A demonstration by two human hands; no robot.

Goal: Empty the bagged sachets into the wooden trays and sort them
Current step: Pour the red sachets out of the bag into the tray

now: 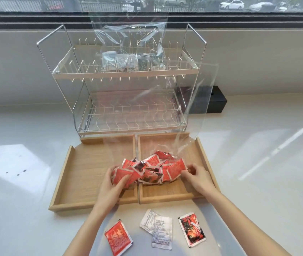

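Note:
Two wooden trays stand side by side, the left tray [76,163] and the right tray [198,154]. A clear plastic bag [193,111] rises from them, its bottom full of red sachets [152,169] lying across the divide between the trays. My left hand [112,183] grips the bag's left end with sachets inside it. My right hand [197,174] pinches the bag's right end by a red sachet. A second clear bag [132,52] with grey and dark sachets sits on the rack's top shelf.
A two-tier wire dish rack [128,100] stands right behind the trays. On the counter in front lie a red sachet [118,237], white sachets [158,228] and a red-black sachet [191,230]. A black box [217,102] sits at the back right.

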